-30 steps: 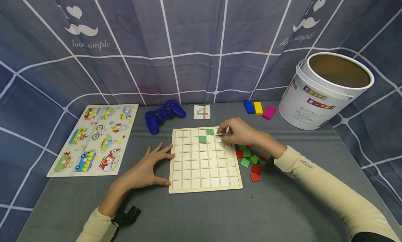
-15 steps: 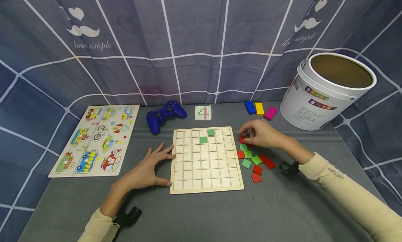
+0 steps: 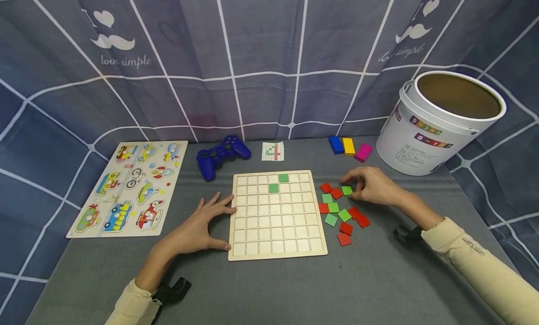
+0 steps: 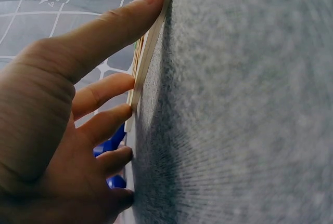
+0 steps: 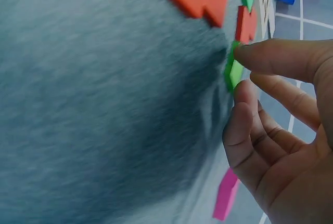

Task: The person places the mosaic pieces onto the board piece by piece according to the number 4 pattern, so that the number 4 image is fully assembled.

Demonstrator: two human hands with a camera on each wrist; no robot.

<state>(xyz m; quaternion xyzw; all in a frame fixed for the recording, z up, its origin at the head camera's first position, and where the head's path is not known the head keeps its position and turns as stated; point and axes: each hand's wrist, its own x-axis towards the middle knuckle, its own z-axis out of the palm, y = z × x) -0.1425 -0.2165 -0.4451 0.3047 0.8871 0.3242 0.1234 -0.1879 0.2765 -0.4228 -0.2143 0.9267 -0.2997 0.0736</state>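
Observation:
A wooden grid board [image 3: 278, 258] lies in the middle of the table, with two green square tiles [image 3: 273, 188] in its upper cells. My left hand [image 3: 193, 226] is spread at the board's left side, thumb and fingertips at the edge; the left wrist view shows the thumb [image 4: 119, 26] against the rim. To the right, my right hand [image 3: 372, 187] has thumb and index finger at the edges of a green tile [image 3: 346, 190], pinching it low at the table. In the right wrist view the thumb overlaps this tile [image 5: 235, 73]. Several red and green tiles [image 3: 345, 228] lie loose beside the board.
A small pattern card [image 3: 273, 151] lies behind the board, near a blue game controller [image 3: 222, 155]. A picture puzzle board [image 3: 126, 189] is at the left. Blue, yellow and magenta blocks [image 3: 363, 152] sit beside a white bucket [image 3: 421, 142] at the back right.
My right hand has moved off the board's upper right, over the loose tiles, and farther right to the green tile. My left hand has stayed at the board's edge.

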